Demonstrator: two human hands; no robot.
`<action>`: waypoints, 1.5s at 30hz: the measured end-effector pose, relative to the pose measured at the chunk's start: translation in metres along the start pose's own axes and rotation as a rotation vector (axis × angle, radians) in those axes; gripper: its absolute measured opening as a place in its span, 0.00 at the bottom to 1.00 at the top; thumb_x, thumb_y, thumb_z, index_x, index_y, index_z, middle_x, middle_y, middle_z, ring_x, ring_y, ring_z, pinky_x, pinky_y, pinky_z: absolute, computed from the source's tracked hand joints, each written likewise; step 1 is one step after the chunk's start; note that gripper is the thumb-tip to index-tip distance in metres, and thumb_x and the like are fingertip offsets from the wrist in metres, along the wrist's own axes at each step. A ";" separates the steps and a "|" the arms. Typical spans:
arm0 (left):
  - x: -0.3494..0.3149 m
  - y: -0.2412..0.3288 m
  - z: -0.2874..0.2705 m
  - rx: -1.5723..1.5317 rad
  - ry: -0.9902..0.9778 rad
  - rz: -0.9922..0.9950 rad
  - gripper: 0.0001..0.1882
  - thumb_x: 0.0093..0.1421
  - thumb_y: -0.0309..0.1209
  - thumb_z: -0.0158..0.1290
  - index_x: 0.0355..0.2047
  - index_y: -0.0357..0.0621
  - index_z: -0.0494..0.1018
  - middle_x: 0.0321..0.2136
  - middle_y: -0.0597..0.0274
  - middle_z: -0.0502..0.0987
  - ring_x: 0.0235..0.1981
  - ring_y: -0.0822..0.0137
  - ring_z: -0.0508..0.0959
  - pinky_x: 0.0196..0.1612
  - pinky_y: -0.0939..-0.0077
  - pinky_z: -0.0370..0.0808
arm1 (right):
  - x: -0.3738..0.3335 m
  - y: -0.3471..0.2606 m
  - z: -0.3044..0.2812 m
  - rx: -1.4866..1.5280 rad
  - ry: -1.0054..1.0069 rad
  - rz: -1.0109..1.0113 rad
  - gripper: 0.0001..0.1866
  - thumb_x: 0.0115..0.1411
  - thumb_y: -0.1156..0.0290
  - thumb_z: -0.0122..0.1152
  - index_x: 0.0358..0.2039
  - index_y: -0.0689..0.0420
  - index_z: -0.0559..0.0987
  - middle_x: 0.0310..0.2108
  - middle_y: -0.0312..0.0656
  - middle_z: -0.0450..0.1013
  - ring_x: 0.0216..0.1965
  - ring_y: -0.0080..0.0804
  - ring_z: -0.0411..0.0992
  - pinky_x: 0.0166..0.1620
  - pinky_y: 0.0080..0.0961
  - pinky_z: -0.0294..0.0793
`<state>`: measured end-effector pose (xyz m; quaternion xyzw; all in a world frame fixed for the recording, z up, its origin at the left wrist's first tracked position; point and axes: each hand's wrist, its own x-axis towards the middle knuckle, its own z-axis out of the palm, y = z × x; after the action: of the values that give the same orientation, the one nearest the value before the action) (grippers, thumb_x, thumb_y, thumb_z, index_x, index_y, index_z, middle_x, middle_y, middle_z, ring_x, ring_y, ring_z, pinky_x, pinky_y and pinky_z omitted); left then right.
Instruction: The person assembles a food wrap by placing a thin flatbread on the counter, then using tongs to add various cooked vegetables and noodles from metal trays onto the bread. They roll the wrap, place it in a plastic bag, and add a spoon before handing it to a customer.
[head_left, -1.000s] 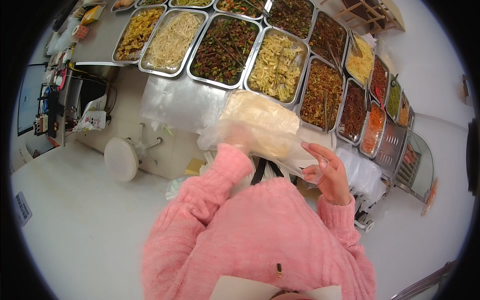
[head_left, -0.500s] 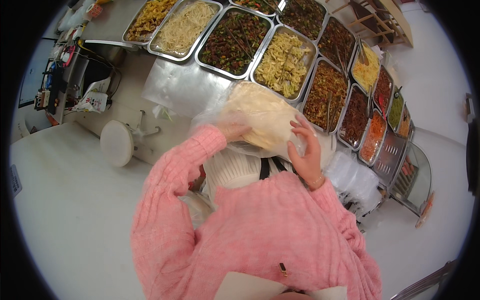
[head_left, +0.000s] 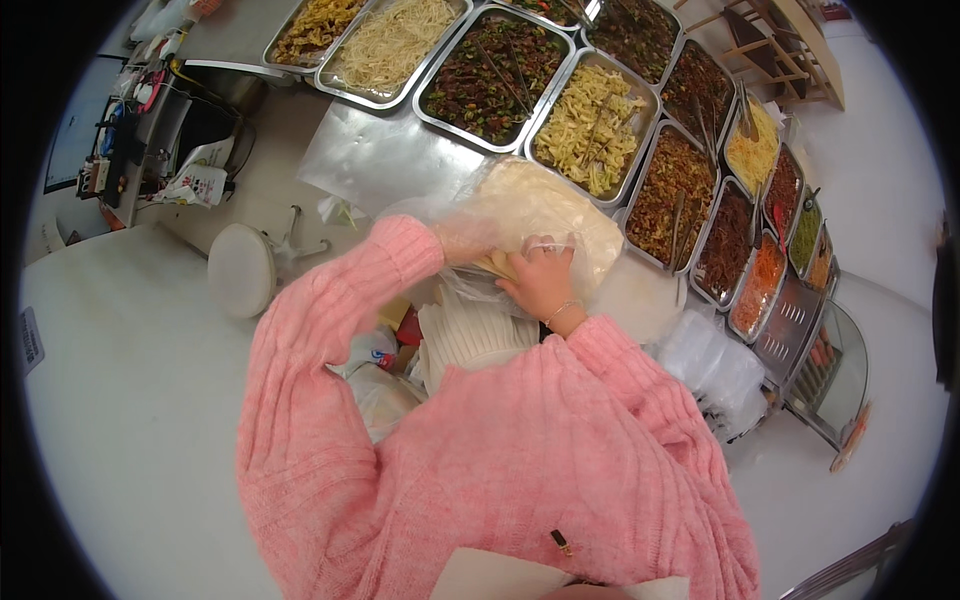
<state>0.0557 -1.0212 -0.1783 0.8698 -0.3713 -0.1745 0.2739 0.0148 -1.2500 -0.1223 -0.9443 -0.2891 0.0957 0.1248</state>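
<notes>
A pale yellow stack of thin flatbread (head_left: 585, 225) lies in front of me, partly under thin clear plastic film (head_left: 425, 208). My right hand (head_left: 545, 283) reaches in to its near edge, closed, with curled fingers gripping the bread and film there. On the left, my left hand (head_left: 468, 240) is at the same edge among the film. Motion smears its fingers, so its grip cannot be made out. Several metal trays of food stand just beyond the flatbread, the nearest holding yellow-green chopped vegetables (head_left: 590, 125).
Trays of dark stir-fry (head_left: 490, 75) and white shreds (head_left: 390, 45) stand at the far left, and a brown mix (head_left: 675, 195) to the right. Clear plastic bags (head_left: 705, 355) hang near my right arm. A round white stool (head_left: 241, 270) stands left, beside a white counter (head_left: 130, 400).
My right hand has moved left and nearer, from open above the flatbread's right side to closed on its near edge. My left hand stays close by. The whole view has shifted slightly.
</notes>
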 end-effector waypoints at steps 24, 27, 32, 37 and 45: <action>0.037 0.103 0.010 -0.267 0.654 -0.439 0.10 0.64 0.31 0.56 0.43 0.38 0.74 0.44 0.44 0.78 0.44 0.44 0.78 0.47 0.55 0.76 | 0.023 0.071 -0.117 -0.045 -0.024 0.358 0.07 0.52 0.74 0.61 0.32 0.57 0.84 0.30 0.53 0.78 0.35 0.55 0.77 0.40 0.45 0.77; 0.048 0.088 0.003 -0.478 0.359 -0.839 0.17 0.64 0.36 0.58 0.47 0.37 0.74 0.43 0.42 0.79 0.47 0.46 0.79 0.47 0.57 0.78 | 0.026 0.077 -0.125 -0.005 -0.012 0.320 0.08 0.52 0.76 0.60 0.33 0.60 0.85 0.29 0.55 0.78 0.35 0.55 0.77 0.41 0.44 0.77; 0.059 0.104 -0.014 -0.731 0.541 -0.586 0.29 0.63 0.43 0.62 0.57 0.38 0.71 0.49 0.49 0.79 0.50 0.55 0.81 0.49 0.60 0.80 | 0.011 0.076 -0.118 0.262 -0.210 0.294 0.09 0.54 0.71 0.66 0.35 0.60 0.86 0.32 0.53 0.80 0.35 0.51 0.78 0.39 0.42 0.77; 0.067 0.128 0.009 -1.687 0.383 -0.659 0.33 0.66 0.44 0.60 0.65 0.45 0.63 0.57 0.61 0.73 0.54 0.61 0.77 0.48 0.54 0.81 | -0.003 0.084 -0.090 0.659 -0.232 0.215 0.15 0.57 0.64 0.73 0.39 0.62 0.86 0.31 0.46 0.80 0.33 0.34 0.75 0.39 0.30 0.73; 0.062 0.130 0.053 -1.787 0.580 -0.671 0.25 0.68 0.35 0.51 0.62 0.37 0.64 0.53 0.52 0.75 0.53 0.58 0.77 0.48 0.52 0.79 | -0.030 0.100 -0.056 0.946 -0.218 0.320 0.13 0.66 0.64 0.64 0.36 0.63 0.85 0.27 0.42 0.76 0.30 0.31 0.72 0.36 0.28 0.70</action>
<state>-0.0015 -1.1604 -0.1479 0.4134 0.2423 -0.2391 0.8445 0.0569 -1.3571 -0.0952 -0.8014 -0.0775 0.3321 0.4914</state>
